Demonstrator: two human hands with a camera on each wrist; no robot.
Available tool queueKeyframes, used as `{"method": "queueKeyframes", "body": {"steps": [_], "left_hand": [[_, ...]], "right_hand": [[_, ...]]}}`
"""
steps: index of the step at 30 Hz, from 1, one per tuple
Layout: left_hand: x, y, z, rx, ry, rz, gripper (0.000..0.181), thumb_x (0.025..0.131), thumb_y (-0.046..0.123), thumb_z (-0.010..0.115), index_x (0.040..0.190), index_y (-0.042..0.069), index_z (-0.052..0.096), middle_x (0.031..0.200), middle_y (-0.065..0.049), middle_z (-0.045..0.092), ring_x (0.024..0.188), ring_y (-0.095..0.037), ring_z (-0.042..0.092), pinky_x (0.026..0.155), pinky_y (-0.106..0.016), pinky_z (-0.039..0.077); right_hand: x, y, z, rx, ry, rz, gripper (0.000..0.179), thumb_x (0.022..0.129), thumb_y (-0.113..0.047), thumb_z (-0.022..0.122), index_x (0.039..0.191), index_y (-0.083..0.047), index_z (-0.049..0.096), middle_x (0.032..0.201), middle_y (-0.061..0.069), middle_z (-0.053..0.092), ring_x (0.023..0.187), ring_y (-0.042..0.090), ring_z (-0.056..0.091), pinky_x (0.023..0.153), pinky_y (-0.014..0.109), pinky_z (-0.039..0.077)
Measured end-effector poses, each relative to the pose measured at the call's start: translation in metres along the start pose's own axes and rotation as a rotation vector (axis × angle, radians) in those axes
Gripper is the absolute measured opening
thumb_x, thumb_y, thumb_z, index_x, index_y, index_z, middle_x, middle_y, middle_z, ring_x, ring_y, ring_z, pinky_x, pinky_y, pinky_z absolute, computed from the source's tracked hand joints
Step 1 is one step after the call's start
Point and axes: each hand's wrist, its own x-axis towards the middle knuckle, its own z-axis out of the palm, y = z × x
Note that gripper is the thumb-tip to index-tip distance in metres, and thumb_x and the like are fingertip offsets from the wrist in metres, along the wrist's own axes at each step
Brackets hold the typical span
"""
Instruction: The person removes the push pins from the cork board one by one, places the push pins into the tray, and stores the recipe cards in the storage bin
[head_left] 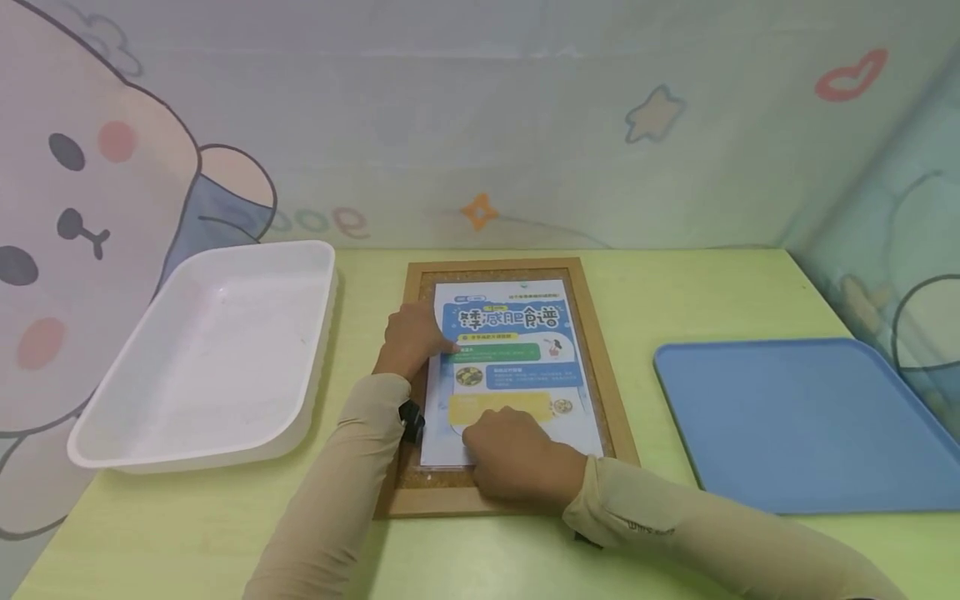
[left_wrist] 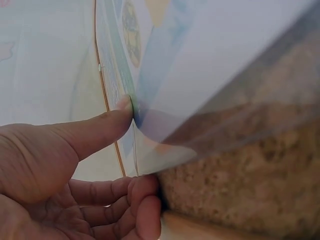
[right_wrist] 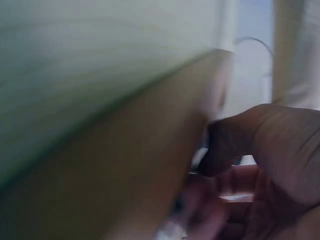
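A printed sheet (head_left: 555, 425) in a clear plastic sleeve lies on a wood-framed cork board (head_left: 611, 392). My left hand (head_left: 408, 337) is at the sheet's left edge. In the left wrist view, its thumb (left_wrist: 112, 120) presses on the sleeve's face while the other fingers curl in at the sleeve's edge. At the bottom of the sheet, my right hand (head_left: 517, 458) has its fingers curled, overlapping the lower frame bar. The right wrist view is blurred; there the thumb (right_wrist: 225, 145) and fingertips come together at the sleeve's lower edge, partly hidden.
To the left stands a deep white plastic tub (head_left: 217, 358). A flat blue tray (head_left: 810, 425) is on the right of the light green table (head_left: 465, 567). Behind them hangs a cartoon-printed curtain (head_left: 525, 125).
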Motion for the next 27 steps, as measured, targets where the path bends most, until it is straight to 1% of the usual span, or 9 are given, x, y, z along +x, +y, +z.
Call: {"method": "queueKeyframes", "body": {"steps": [3, 6, 9, 11, 13, 16, 19, 24, 27], "left_hand": [[-0.001, -0.001, -0.001, -0.006, -0.001, -0.010, 0.112, 0.074, 0.033, 0.089, 0.160, 0.012, 0.020, 0.132, -0.023, 0.062, 0.107, -0.037, 0.062, 0.088, -0.047, 0.055], [-0.002, 0.000, -0.002, 0.000, -0.004, -0.020, 0.112, 0.074, 0.032, 0.089, 0.160, 0.013, 0.019, 0.132, -0.022, 0.062, 0.107, -0.037, 0.062, 0.087, -0.046, 0.054], [-0.001, 0.002, -0.001, 0.012, 0.001, -0.022, 0.110, 0.075, 0.032, 0.088, 0.160, 0.012, 0.022, 0.133, -0.021, 0.062, 0.111, -0.038, 0.061, 0.091, -0.046, 0.054], [0.000, 0.003, 0.000, 0.014, 0.003, -0.020, 0.108, 0.075, 0.032, 0.088, 0.159, 0.011, 0.023, 0.134, -0.021, 0.061, 0.115, -0.039, 0.060, 0.094, -0.047, 0.053], [0.001, 0.003, 0.002, 0.013, 0.006, -0.015, 0.108, 0.075, 0.032, 0.088, 0.159, 0.010, 0.024, 0.133, -0.021, 0.062, 0.115, -0.038, 0.060, 0.095, -0.047, 0.052], [0.001, 0.003, 0.001, 0.014, 0.006, -0.015, 0.107, 0.075, 0.032, 0.088, 0.158, 0.009, 0.025, 0.132, -0.021, 0.062, 0.118, -0.039, 0.059, 0.097, -0.048, 0.052], [-0.001, 0.004, 0.000, 0.014, 0.003, -0.022, 0.107, 0.075, 0.032, 0.088, 0.159, 0.010, 0.025, 0.133, -0.021, 0.061, 0.120, -0.040, 0.058, 0.097, -0.049, 0.051], [-0.003, 0.005, -0.001, 0.011, 0.001, -0.028, 0.105, 0.077, 0.032, 0.087, 0.158, 0.009, 0.025, 0.132, -0.021, 0.062, 0.116, -0.037, 0.059, 0.096, -0.047, 0.053], [-0.003, 0.005, -0.001, 0.014, 0.004, -0.023, 0.105, 0.077, 0.031, 0.087, 0.158, 0.008, 0.025, 0.131, -0.021, 0.062, 0.114, -0.036, 0.060, 0.096, -0.047, 0.053]], "right_hand": [[-0.002, 0.000, 0.009, -0.056, 0.070, -0.041, 0.017, 0.082, -0.011, 0.066, 0.066, -0.012, 0.060, 0.056, -0.002, 0.052, 0.049, 0.010, 0.040, 0.043, 0.029, 0.038], [-0.003, 0.002, 0.012, -0.053, 0.098, -0.053, 0.015, 0.083, -0.012, 0.066, 0.069, -0.012, 0.061, 0.055, -0.002, 0.051, 0.048, 0.010, 0.041, 0.043, 0.028, 0.037], [-0.002, 0.005, 0.011, -0.021, 0.079, -0.039, 0.017, 0.083, -0.014, 0.067, 0.068, -0.013, 0.060, 0.055, -0.004, 0.047, 0.049, 0.010, 0.039, 0.043, 0.027, 0.035], [-0.001, 0.006, 0.009, 0.006, 0.067, -0.029, 0.020, 0.081, -0.013, 0.067, 0.064, -0.014, 0.057, 0.054, -0.006, 0.043, 0.049, 0.010, 0.037, 0.043, 0.026, 0.033], [-0.001, 0.006, 0.007, 0.031, 0.056, -0.024, 0.023, 0.079, -0.011, 0.066, 0.061, -0.015, 0.053, 0.053, -0.006, 0.040, 0.049, 0.010, 0.034, 0.043, 0.026, 0.031], [0.000, 0.007, 0.004, 0.070, 0.036, -0.014, 0.026, 0.077, -0.010, 0.067, 0.058, -0.016, 0.050, 0.053, -0.006, 0.038, 0.050, 0.011, 0.035, 0.044, 0.026, 0.031], [0.001, 0.009, 0.002, 0.122, 0.010, -0.002, 0.026, 0.077, -0.011, 0.067, 0.058, -0.016, 0.050, 0.053, -0.007, 0.037, 0.051, 0.010, 0.035, 0.046, 0.026, 0.031], [0.004, 0.014, -0.001, 0.211, -0.014, -0.006, 0.032, 0.075, -0.010, 0.069, 0.056, -0.018, 0.044, 0.052, -0.008, 0.029, 0.051, 0.009, 0.029, 0.046, 0.024, 0.025], [0.005, 0.017, -0.002, 0.245, -0.041, -0.002, 0.036, 0.074, -0.010, 0.069, 0.055, -0.019, 0.040, 0.052, -0.008, 0.025, 0.051, 0.009, 0.026, 0.046, 0.024, 0.023]]}}
